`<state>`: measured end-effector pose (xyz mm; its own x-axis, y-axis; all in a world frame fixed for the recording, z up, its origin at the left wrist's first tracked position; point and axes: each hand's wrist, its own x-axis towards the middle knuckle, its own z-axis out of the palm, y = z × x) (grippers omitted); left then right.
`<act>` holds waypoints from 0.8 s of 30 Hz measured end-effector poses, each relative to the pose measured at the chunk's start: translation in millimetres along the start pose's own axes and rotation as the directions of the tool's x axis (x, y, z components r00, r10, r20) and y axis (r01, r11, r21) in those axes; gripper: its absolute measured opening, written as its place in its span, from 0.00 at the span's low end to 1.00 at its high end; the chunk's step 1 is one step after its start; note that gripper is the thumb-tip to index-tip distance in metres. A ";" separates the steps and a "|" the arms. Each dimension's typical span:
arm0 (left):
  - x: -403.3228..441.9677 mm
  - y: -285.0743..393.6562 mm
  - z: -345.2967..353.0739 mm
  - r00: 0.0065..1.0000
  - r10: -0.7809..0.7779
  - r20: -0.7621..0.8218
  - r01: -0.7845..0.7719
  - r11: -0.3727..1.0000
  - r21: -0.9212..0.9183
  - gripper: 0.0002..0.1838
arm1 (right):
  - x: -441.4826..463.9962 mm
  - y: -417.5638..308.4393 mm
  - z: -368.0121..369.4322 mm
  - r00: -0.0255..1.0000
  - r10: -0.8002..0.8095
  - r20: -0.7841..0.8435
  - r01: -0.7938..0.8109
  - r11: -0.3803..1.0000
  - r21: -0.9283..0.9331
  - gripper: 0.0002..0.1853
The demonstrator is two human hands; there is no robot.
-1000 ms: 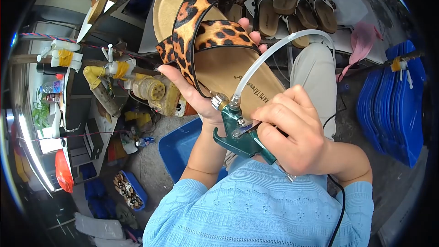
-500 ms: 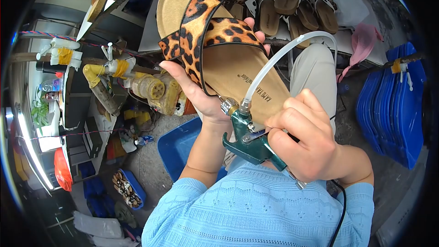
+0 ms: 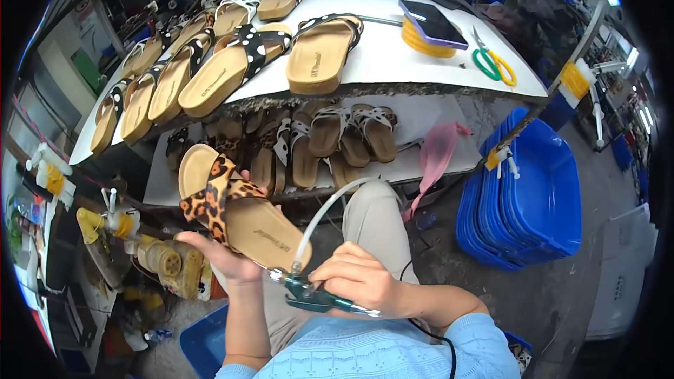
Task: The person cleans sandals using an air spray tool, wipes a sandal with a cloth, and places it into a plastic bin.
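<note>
My left hand (image 3: 235,261) holds a leopard-print sandal (image 3: 258,228) from below, thumb out at its near side and fingertips showing past the far edge. The sandal has crossed straps and a tan insole with printed lettering. My right hand (image 3: 357,279) is wrapped round a dark green spray gun (image 3: 312,300) with a metal nozzle. The nozzle points left, close to the sandal's near edge; I cannot tell whether they touch. A clear tube (image 3: 324,209) rises from the gun and arcs over to the right. A black hose (image 3: 430,333) hangs by my right forearm.
Finished-looking sandals (image 3: 221,77) line the white table (image 3: 393,63), with more on the shelf beneath. A phone (image 3: 433,23) rests on yellow tape rolls (image 3: 425,43) near scissors (image 3: 493,63). Stacked blue bins (image 3: 540,182) stand right; a pink bag (image 3: 439,158) hangs from the shelf.
My view has tilted up, bringing the tabletop into sight. Both hands still hold the sandal and the spray gun, now lower and further left in view.
</note>
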<state>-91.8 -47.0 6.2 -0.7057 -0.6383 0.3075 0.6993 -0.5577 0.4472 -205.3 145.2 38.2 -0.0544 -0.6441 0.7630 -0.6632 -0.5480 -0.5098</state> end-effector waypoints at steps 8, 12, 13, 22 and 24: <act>3.2 13.4 13.9 0.959 -0.271 -0.087 0.247 0.944 -0.218 0.51 | 0.5 -2.8 -43.7 0.988 0.087 -0.126 -0.103 0.987 -0.125 0.17; 4.3 2.5 28.1 0.889 -0.424 -0.173 0.359 0.880 -0.311 0.53 | 7.4 4.4 -38.0 0.985 0.056 -0.161 -0.095 0.965 -0.244 0.18; 1.1 1.7 31.9 0.890 -0.431 -0.151 0.365 0.870 -0.330 0.54 | 9.3 8.5 -35.2 0.985 0.041 -0.166 -0.086 0.959 -0.270 0.19; -2.8 -2.1 38.4 0.929 -0.369 -0.027 0.326 0.850 -0.415 0.58 | 15.8 18.8 -16.6 0.974 0.130 -0.185 -0.184 0.931 -0.315 0.17; -3.3 -4.4 37.3 0.943 -0.324 -0.080 0.291 0.915 -0.278 0.56 | 18.3 19.8 -13.1 0.967 0.160 -0.196 -0.218 0.921 -0.322 0.17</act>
<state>-96.8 -22.6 34.5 -0.8826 -0.4635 0.0782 0.4666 -0.8439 0.2649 -229.3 129.6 47.3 -0.3052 -0.6064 0.7342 -0.8393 -0.1929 -0.5082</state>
